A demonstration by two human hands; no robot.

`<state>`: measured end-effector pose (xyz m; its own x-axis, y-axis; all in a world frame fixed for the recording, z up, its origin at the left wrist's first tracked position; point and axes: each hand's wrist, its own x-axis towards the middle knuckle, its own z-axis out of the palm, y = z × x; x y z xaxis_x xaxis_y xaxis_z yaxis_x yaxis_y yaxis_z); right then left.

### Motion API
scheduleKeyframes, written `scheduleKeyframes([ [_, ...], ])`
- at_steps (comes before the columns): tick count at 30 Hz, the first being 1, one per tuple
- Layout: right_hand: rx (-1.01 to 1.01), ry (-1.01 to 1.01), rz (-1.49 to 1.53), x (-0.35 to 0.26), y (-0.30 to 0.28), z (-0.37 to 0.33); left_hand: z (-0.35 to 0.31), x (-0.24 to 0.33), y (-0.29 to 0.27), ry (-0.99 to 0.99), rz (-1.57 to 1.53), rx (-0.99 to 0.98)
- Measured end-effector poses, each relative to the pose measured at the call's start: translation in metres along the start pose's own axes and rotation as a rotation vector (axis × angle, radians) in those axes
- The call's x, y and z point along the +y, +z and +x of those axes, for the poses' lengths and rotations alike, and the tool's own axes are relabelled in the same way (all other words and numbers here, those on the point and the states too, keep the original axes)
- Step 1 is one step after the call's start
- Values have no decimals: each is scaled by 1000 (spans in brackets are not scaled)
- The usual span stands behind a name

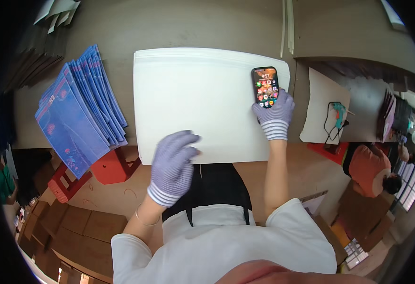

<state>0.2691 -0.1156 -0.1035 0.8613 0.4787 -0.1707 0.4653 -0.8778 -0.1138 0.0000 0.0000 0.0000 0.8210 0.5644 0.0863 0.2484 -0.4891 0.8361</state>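
My right hand (277, 113), in a purple-and-white striped knit glove, grips the lower end of a dark-cased smartphone (265, 85). Its screen is lit with rows of app icons and faces up over the right part of a stack of white sheets (193, 99). The thumb lies on the phone's left edge and the fingers on its right. My left hand (173, 163), gloved alike, hovers by the front edge of the stack. It is slightly blurred, with fingers half bent and apart, and nothing shows in it.
A fanned pile of blue printed folded covers (82, 109) lies left on the table, partly over red plastic stools (110, 166). On the right, a green glue gun (338, 112) with a black cord rests on a pale board (323, 94). A person in orange (369, 170) sits beyond. Brown cartons (82, 244) stand lower left.
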Motion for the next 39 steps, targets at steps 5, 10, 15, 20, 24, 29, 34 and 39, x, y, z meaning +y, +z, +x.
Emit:
scheduleKeyframes([
  [5,224,-311,3,-21,-11,74,-44,-44,-23,-387,106,183],
  [10,195,-332,-365,-91,-34,205,-37,-73,-7,-340,382,167],
  [15,238,-449,-22,-112,-40,267,-30,-76,20,-433,557,4],
  [20,385,-815,349,-39,-23,227,-21,-72,28,-485,715,-144],
  [24,339,-474,419,41,-11,82,-19,-71,44,-502,797,-196],
  [29,161,-151,162,112,25,-35,-5,-71,59,-450,766,-195],
  [34,169,-133,301,98,11,-66,-5,-76,59,-433,768,-208],
  [39,267,-2,72,130,43,-55,-6,-75,64,-381,766,-206],
])
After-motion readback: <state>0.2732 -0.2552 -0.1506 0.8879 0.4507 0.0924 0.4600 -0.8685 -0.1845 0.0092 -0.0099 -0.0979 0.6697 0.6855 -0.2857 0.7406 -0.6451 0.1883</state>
